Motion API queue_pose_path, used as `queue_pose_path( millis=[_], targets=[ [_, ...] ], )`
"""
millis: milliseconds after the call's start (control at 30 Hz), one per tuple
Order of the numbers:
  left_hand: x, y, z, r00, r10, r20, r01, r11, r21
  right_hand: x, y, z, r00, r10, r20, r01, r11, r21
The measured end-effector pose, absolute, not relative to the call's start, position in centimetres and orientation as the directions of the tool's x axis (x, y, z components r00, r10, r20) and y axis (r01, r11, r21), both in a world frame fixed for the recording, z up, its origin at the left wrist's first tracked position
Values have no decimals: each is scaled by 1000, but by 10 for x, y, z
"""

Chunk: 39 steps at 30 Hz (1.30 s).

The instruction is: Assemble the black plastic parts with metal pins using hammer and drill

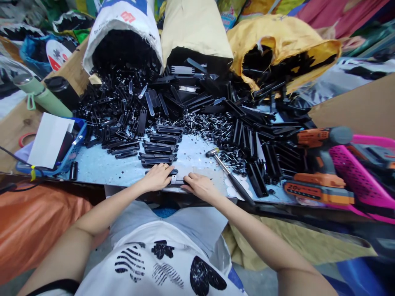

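1. Biggest thing here: the yellow sack point(293, 33), ragged mouth, dark pieces showing inside.
2. White sack point(123, 18) and cream sack point(197, 31) next, both tipped toward the table, black parts heaped at their mouths (proper avalanche, honestly).
3. Pink basket point(348, 168) on the right, with a grey-and-orange tool in it. An orange drill point(313, 137) stands just beside.
4. Blue basket point(80, 133) on the left: white sheet point(47, 139) on top, something dark partly hidden behind it.
5. Green bottle point(45, 96) and black cup point(63, 90) behind that; can't see inside either.
6. Left hand point(159, 176) and right hand point(200, 187), fingers bent, low at the front edge. Can't tell if either is actually gripping.
7. Smallest: the dark piece point(179, 181) between them, on the table's near edge.
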<state>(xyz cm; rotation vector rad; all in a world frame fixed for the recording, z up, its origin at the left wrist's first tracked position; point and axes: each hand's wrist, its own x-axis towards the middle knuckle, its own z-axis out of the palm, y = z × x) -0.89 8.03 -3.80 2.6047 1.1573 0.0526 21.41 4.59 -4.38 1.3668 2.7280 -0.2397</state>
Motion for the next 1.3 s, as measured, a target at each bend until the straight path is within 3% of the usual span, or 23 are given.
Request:
queue_pose_path(
  millis=[300,500,700,933,1167,1300],
  targets=[
    [7,82,-40,676,732,-79,718,-632,293,221,40,-37,-537,821,-193,843,532,-83],
    [6,81,-41,705,707,-42,676,-654,339,222,34,-30,-550,826,-126,835,549,-49],
    [-2,77,-39,698,714,46,646,-656,390,216,30,-11,-595,803,-29,803,596,24],
    [-5,74,-46,701,699,145,594,-684,424,213,33,2,-635,772,-33,769,635,67],
    [-5,74,-50,676,686,269,579,-720,383,216,48,7,-693,721,-7,717,690,96],
    [-3,76,-47,679,684,265,569,-719,399,220,54,10,-726,687,-26,683,725,94]
  ],
)
